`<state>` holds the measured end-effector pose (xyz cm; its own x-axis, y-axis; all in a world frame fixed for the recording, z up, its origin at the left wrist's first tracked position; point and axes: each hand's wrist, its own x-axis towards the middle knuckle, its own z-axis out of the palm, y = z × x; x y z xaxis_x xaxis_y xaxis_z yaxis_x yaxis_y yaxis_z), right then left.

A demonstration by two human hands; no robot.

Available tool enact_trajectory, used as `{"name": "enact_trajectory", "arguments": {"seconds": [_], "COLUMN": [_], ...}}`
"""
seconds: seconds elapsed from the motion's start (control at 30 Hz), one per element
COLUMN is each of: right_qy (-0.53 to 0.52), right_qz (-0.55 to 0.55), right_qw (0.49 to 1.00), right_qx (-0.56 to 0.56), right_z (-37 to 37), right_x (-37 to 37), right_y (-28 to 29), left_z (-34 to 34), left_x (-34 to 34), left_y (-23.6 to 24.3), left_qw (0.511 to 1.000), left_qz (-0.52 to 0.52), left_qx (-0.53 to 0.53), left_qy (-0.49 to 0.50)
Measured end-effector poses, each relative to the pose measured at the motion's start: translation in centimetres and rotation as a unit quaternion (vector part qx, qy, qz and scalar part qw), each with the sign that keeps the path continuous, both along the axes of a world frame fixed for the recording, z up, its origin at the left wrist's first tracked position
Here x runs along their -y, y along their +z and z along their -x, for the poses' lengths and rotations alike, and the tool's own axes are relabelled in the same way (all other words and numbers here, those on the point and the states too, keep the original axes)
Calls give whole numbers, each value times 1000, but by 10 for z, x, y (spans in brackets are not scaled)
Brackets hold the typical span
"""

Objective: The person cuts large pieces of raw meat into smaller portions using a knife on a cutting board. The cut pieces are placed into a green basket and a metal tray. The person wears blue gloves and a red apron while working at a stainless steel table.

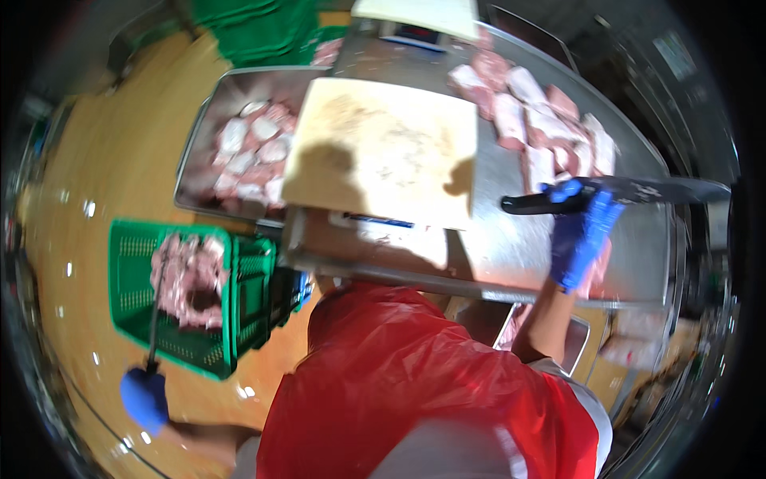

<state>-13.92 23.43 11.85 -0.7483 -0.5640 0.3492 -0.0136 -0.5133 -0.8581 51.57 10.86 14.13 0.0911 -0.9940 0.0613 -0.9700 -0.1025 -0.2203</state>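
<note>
Right grip clasps a knife, left grip a rod; chunks beyond the right seem pending, crated pieces done.

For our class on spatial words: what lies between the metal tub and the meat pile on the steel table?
In the head view, the pale cutting board, then a strip of the steel table.

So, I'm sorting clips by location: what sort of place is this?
Probably a meat-cutting room: raw meat pieces lie on a metal table, near a pale cutting board, and the gloved right hand holds a large knife.
</note>
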Motion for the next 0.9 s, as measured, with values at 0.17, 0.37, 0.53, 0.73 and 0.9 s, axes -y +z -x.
{"name": "enact_trajectory", "arguments": {"seconds": [0.17,0.37,0.53,0.73,0.9], "right_qy": [-77,-62,-123,-41,-303], "right_qz": [-283,-247,-278,-426,-174], "right_qw": [956,966,949,806,916], "right_qx": [19,34,-81,-410,-197], "right_z": [-9,-35,-28,-14,20], "right_x": [-53,-67,-77,-142,-125], "right_y": [-112,-134,-123,-195,-68], "left_z": [8,195,357,448,494], "left_x": [-8,81,80,28,-12], "left_y": [40,-35,-65,-70,-22], "left_qw": [950,772,843,813,757], "left_qz": [113,150,114,44,68], "left_qx": [-290,-586,-416,-338,-328], "left_qy": [-4,-198,-321,-473,-562]}}
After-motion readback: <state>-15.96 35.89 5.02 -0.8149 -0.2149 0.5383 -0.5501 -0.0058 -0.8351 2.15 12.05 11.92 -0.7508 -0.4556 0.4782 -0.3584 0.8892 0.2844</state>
